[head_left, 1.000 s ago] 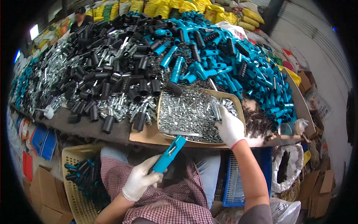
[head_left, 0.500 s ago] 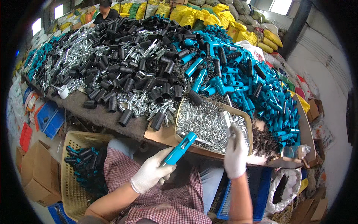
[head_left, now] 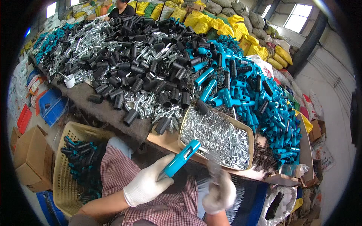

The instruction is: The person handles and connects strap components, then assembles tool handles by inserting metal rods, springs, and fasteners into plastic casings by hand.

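My left hand (head_left: 149, 181), in a white glove, is closed around a teal plastic tube-shaped handle (head_left: 182, 158) with a slot near its upper end. The handle tilts up to the right, by the near edge of a cream tray (head_left: 250, 150) full of small silvery metal parts (head_left: 215, 137). To its right, my gloved right hand (head_left: 220, 194) is closed on a greyish metal piece (head_left: 215, 169), smeared by motion. This piece is apart from the teal handle. Its exact shape cannot be made out.
Black ribbed grips (head_left: 130, 117) and metal rods cover the table's left and middle. Teal handles (head_left: 277, 116) heap on the right, beside dark springs (head_left: 266, 158). A yellow basket (head_left: 62, 177) with teal-black pieces stands low left, near a cardboard box (head_left: 34, 160). A person (head_left: 121, 10) is at the far side.
My right hand has drawn back from the tray toward my body, the metal piece moving with it. The left hand still holds the teal handle. The view has shifted and tilted a little.
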Action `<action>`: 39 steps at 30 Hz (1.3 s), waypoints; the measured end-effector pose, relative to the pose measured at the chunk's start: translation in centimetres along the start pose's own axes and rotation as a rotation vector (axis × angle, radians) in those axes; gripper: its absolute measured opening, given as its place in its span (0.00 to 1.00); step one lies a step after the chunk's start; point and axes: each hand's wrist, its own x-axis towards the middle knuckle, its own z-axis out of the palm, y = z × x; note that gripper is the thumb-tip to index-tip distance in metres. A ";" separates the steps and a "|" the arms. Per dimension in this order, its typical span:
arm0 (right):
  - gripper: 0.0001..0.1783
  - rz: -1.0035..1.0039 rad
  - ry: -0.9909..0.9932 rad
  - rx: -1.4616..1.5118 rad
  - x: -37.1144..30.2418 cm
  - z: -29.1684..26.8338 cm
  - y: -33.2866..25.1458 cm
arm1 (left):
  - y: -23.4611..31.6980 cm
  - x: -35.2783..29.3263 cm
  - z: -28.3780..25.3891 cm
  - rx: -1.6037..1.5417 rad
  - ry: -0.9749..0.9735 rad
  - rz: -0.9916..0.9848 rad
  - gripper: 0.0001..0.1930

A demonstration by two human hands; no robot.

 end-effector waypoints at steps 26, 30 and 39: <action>0.14 0.388 -0.382 -0.588 6.1 0.8 12.1 | -0.7 -0.6 -4.5 0.310 -0.024 0.385 0.25; 0.15 0.482 -0.485 -0.522 6.6 1.1 13.1 | -1.3 0.2 -3.6 0.365 -0.069 0.471 0.23; 0.11 0.483 -0.298 -0.388 5.2 0.4 13.1 | -1.2 1.9 -3.6 0.473 -0.169 0.571 0.26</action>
